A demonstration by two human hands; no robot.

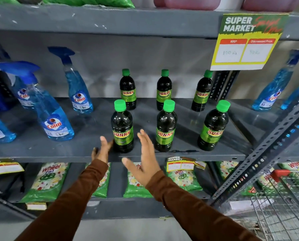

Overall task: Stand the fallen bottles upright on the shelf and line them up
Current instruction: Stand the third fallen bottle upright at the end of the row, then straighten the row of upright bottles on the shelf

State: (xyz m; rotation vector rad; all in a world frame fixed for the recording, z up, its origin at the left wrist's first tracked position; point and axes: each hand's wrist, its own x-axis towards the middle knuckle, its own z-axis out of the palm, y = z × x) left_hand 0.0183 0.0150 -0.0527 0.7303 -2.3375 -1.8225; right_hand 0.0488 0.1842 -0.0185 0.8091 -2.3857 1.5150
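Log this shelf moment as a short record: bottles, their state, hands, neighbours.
dark bottles: six with green caps, all upright, two rows of three
front-left bottle: between both hands
left hand: open, fingers at the bottle's base
right hand: open, holding nothing, just right of that bottle
shelf: grey metal
neighbours: blue spray bottles to the left
price sign: hangs above right

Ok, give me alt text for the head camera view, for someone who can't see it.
Six dark Sunny bottles with green caps stand upright in two rows on a grey metal shelf. Two open hands, left hand and right hand, flank the front-left bottle. Blue Colin spray bottles stand alongside.
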